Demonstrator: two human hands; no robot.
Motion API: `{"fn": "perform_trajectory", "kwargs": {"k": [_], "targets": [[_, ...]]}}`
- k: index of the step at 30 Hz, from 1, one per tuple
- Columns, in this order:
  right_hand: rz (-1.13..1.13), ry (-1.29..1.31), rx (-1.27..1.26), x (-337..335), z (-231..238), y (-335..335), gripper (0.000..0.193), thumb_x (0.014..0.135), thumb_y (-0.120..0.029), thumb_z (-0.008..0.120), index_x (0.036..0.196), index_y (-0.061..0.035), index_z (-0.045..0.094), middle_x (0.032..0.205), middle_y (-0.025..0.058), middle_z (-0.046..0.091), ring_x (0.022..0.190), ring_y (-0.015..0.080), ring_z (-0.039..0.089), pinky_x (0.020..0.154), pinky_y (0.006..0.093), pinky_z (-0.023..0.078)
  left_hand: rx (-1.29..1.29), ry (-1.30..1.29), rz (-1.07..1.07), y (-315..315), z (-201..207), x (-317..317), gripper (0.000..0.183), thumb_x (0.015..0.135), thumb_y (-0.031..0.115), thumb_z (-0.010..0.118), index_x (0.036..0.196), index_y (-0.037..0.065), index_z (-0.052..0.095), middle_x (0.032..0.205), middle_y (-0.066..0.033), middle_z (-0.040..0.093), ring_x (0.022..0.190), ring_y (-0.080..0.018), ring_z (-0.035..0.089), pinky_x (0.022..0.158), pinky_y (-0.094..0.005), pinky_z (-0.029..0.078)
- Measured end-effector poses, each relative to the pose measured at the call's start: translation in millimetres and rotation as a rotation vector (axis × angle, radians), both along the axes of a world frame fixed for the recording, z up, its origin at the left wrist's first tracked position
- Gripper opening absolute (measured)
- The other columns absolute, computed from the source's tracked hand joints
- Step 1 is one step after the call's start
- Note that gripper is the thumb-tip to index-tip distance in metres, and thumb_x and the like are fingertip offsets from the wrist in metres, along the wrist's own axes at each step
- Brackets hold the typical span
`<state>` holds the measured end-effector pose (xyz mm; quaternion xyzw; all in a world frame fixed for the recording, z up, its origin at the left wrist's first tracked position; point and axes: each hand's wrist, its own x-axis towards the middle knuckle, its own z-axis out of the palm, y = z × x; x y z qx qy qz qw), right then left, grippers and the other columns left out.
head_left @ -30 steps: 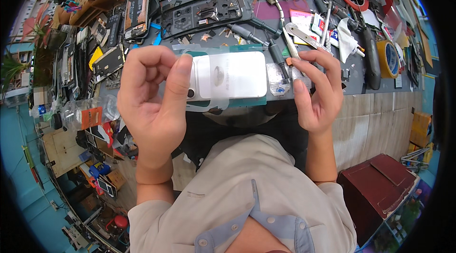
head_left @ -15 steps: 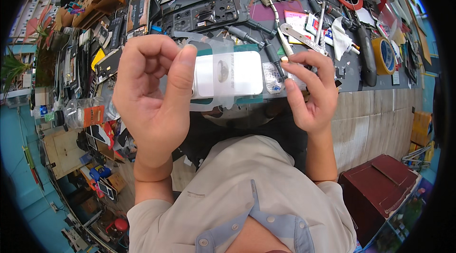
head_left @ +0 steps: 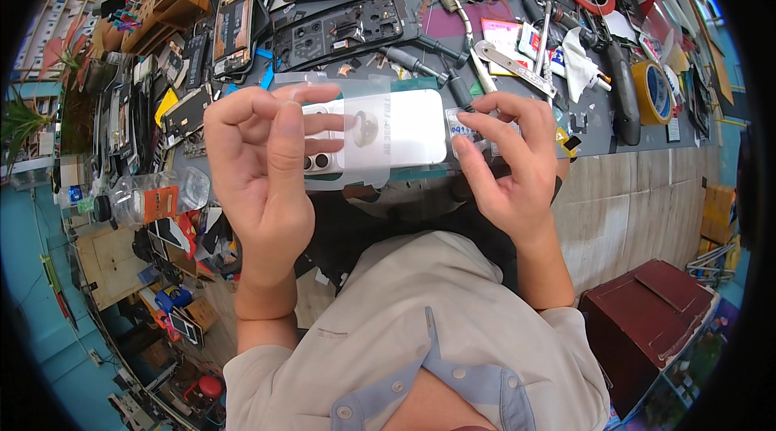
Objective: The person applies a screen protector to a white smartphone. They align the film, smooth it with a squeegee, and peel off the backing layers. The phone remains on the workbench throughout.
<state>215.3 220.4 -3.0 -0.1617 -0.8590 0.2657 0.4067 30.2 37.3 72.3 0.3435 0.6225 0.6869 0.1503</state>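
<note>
A white phone [head_left: 419,128] with several rear camera lenses lies back up on a green mat [head_left: 416,175] near the table's front edge. Across its left part hangs a translucent film [head_left: 376,164], held at its left side by my left hand [head_left: 271,172]. The thumb is raised, and the fingers reach over the phone's camera end, partly seen through the film. Beside the phone's right end, my right hand [head_left: 517,164] has its thumb and fingers apart. Near those fingertips is a small clear piece with blue writing [head_left: 458,125]; contact cannot be made out.
Dark phone frames [head_left: 339,33], screwdrivers [head_left: 408,61] and a metal-handled brush [head_left: 465,19] lie behind the phone. Yellow tape [head_left: 651,93] stands at the right, a plastic bottle [head_left: 162,195] at the left. A dark red box [head_left: 647,326] is below right.
My left hand has lowered slightly, its fingers straightening over the phone's camera end, and the film has shifted left. My right hand has come left toward the phone's end.
</note>
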Motion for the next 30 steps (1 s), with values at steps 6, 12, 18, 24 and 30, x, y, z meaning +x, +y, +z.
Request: {"fn": "perform_trajectory", "kwargs": {"k": [6, 12, 18, 24, 30], "targets": [[-0.02, 0.03, -0.03, -2.2, -3.4, 0.7, 0.03, 0.085, -0.008, 0.091, 0.114, -0.0082, 0.085, 0.118, 0.0059, 0.076, 0.1, 0.026, 0.063, 0.089, 0.0406, 0.046, -0.071, -0.236, -0.014, -2.3, 2.7, 4.3, 0.04, 0.117, 0.009, 0.072, 0.14, 0.006, 0.04, 0.134, -0.027, 0.077, 0.106, -0.0264, 0.085, 0.082, -0.0312, 0.068], [-0.01, 0.035, -0.011, -3.5, -5.8, 2.0, 0.029, 0.085, -0.007, 0.091, 0.114, -0.0086, 0.086, 0.11, 0.0054, 0.079, 0.095, 0.0256, 0.065, 0.084, 0.0394, 0.043, -0.203, -0.087, 0.056, 1.2, -9.5, 6.6, 0.072, 0.103, -0.007, 0.083, 0.158, 0.005, 0.039, 0.12, -0.021, 0.077, 0.102, -0.0245, 0.085, 0.084, -0.0322, 0.07], [0.01, 0.021, -0.025, -6.9, -1.9, 1.7, 0.027, 0.087, -0.006, 0.089, 0.114, -0.0084, 0.086, 0.107, 0.0046, 0.081, 0.09, 0.0244, 0.065, 0.081, 0.0394, 0.042, -0.232, -0.043, 0.025, 1.9, -8.6, 5.6, 0.099, 0.1, -0.011, 0.082, 0.181, 0.004, 0.027, 0.112, -0.0122, 0.074, 0.096, -0.0198, 0.083, 0.087, -0.0316, 0.069], [0.015, -0.027, -0.07, -6.1, 1.7, 2.0, 0.027, 0.088, -0.006, 0.088, 0.115, -0.0092, 0.086, 0.102, 0.0016, 0.082, 0.088, 0.0232, 0.064, 0.081, 0.039, 0.04, -0.172, -0.023, -0.022, 4.1, -10.3, 7.9, 0.101, 0.104, -0.014, 0.072, 0.185, 0.008, 0.017, 0.107, -0.0073, 0.068, 0.098, -0.0144, 0.079, 0.089, -0.0275, 0.068], [0.033, -0.075, -0.153, -6.0, 4.8, 3.2, 0.029, 0.089, -0.008, 0.089, 0.118, -0.0103, 0.085, 0.096, -0.0032, 0.081, 0.083, 0.0197, 0.058, 0.081, 0.0373, 0.038, -0.1, -0.052, -0.02, 7.0, -12.6, 8.4, 0.1, 0.103, -0.016, 0.072, 0.185, 0.006, 0.019, 0.108, -0.0089, 0.067, 0.095, -0.0201, 0.081, 0.091, -0.0352, 0.07]]}}
